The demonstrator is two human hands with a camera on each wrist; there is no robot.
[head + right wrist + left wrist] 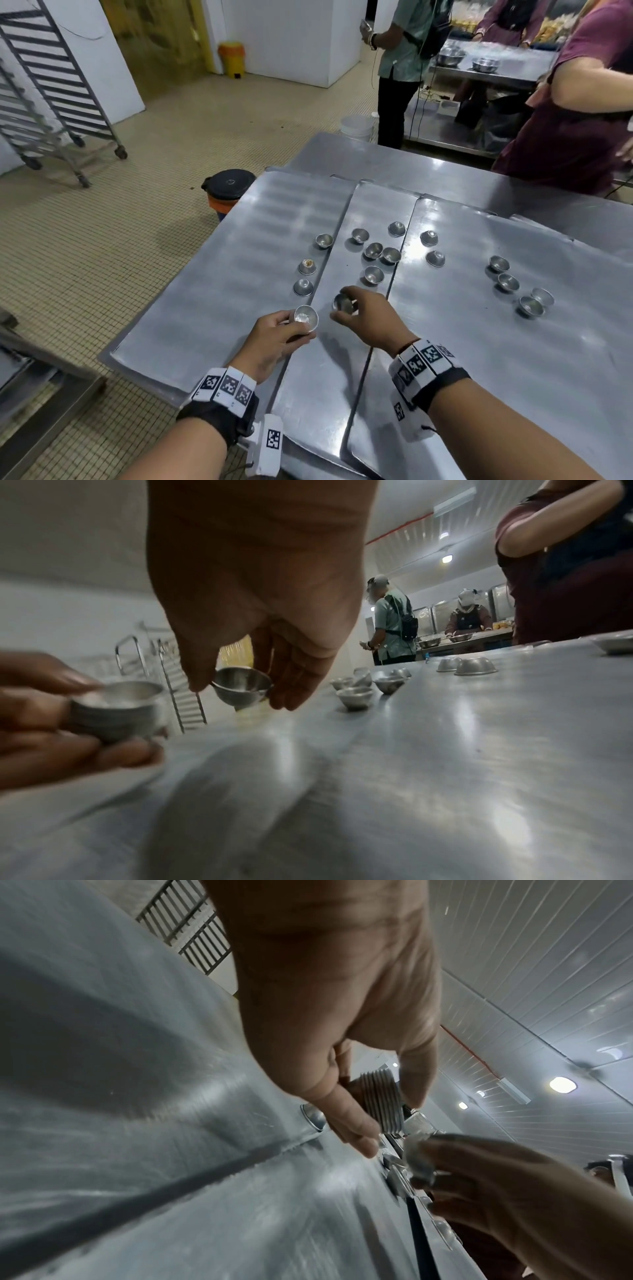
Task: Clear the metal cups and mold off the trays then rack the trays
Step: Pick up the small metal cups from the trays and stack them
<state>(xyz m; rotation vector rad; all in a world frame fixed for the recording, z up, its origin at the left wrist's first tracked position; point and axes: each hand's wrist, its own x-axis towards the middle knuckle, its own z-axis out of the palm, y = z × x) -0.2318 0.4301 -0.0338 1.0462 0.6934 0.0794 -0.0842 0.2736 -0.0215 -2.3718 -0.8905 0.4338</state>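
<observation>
Head view showing a stack of nested cups sitting mouth-up in the left hand, long axis of the stack running roughly upright and leaning a little toward the right hand. Seen from the left wrist as ribbed rims pinched between thumb and curled fingers, fingertips wrapping the sides, mouth left uncovered. Just beside it, a single cup tipping on its side, mouth facing the stack, gripped at the rim between thumb and fingers of the right hand, hovering over the middle tray. Loose cups lying scattered further back on the trays, some mouth-up, some upside down. Tray rack standing well apart on the tiled floor at left.
</observation>
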